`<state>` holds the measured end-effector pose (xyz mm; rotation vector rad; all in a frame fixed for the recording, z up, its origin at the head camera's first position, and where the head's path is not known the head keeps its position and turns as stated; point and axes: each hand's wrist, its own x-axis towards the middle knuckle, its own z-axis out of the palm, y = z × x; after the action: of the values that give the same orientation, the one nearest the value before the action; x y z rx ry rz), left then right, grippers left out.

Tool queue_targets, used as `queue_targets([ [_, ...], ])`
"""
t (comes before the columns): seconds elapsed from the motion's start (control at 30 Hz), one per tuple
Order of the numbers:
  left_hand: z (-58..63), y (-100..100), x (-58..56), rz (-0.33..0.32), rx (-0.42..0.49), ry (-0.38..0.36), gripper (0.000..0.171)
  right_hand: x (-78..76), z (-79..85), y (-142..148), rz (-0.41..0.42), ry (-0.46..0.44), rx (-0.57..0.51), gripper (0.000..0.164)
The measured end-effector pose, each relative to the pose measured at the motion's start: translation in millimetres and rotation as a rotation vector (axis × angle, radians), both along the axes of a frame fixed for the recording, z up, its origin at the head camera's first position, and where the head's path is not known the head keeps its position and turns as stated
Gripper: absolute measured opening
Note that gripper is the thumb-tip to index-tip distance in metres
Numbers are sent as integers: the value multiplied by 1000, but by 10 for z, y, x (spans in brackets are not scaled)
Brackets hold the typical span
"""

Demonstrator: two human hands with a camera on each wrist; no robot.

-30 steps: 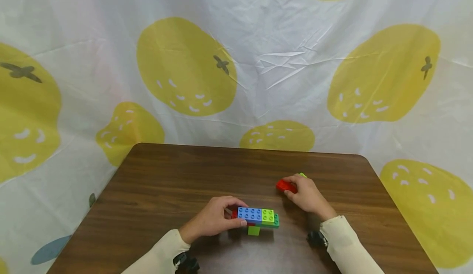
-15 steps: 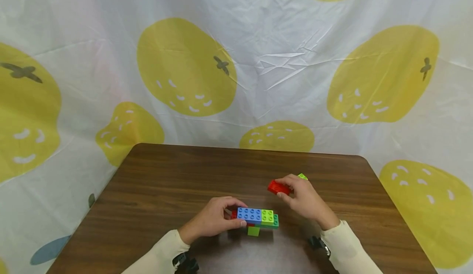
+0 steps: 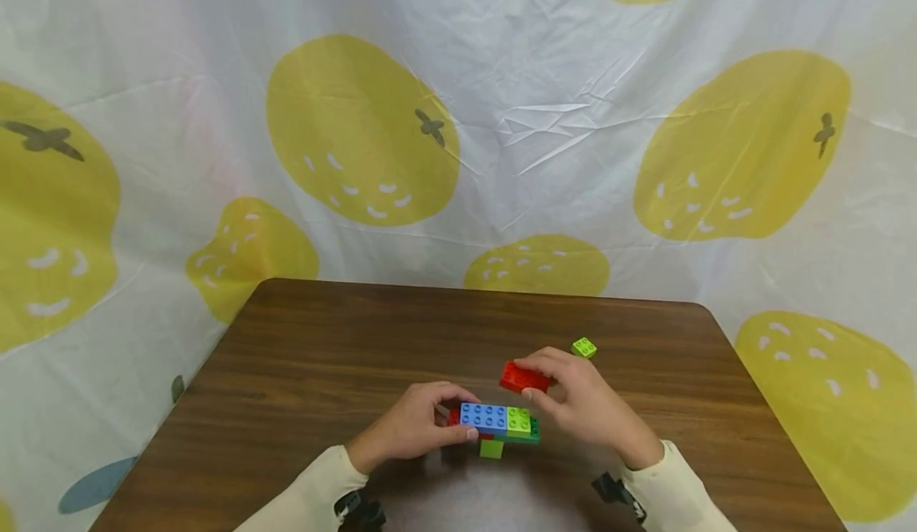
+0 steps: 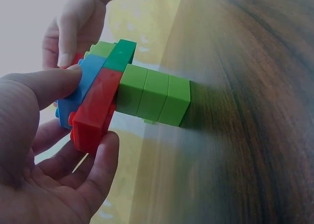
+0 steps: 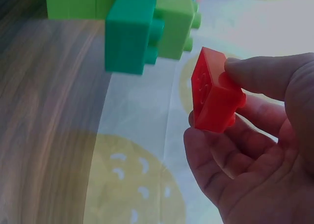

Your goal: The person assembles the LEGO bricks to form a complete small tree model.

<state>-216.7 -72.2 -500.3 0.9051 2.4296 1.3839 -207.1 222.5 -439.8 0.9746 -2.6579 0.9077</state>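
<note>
My left hand grips the left end of a toy-brick build, thumb and fingers around its blue brick and the red brick under it. A lime brick sits beside the blue one on top, over a dark green brick. Below, a column of several light green bricks stands on the table as a leg. My right hand pinches a loose red brick between thumb and fingers, held in the air just behind and above the build's right part, apart from it.
A small lime brick lies on the brown wooden table, beyond my right hand. Behind the table's far edge hangs a white curtain with a yellow fruit print.
My right hand has carried the red brick left and nearer, toward the build, uncovering the small lime brick on the table. My left hand and the build have stayed in place.
</note>
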Motion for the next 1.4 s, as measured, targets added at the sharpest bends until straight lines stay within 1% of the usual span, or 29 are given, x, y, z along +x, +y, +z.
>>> queue_targets([
  [0.13,-3,2,1,-2,4,-2,38,51,-6,-48,57,1,-27,39],
  [0.33,-4,2,3,-9,10,-4,38,91,-56,-136,152,50,-44,39],
  [0.53,-9,-7,11,-12,24,-18,40,139,-80,-236,188,41,-24,37],
  [0.7,-25,-11,12,-18,42,-26,40,149,-125,-303,208,72,1,34],
  [0.83,-23,-11,4,-12,36,-22,40,156,-144,-313,196,80,19,37],
  [0.97,-14,-8,0,-11,27,-22,39,148,-150,-295,181,40,3,39],
  [1.17,-4,-4,1,-15,29,-34,38,117,-151,-289,196,-29,-25,33],
  [1.3,-5,4,-4,-13,28,-32,38,109,-146,-298,188,-51,-35,32],
  [1.4,-4,9,-4,-13,26,-29,37,103,-136,-308,188,-50,-25,31],
])
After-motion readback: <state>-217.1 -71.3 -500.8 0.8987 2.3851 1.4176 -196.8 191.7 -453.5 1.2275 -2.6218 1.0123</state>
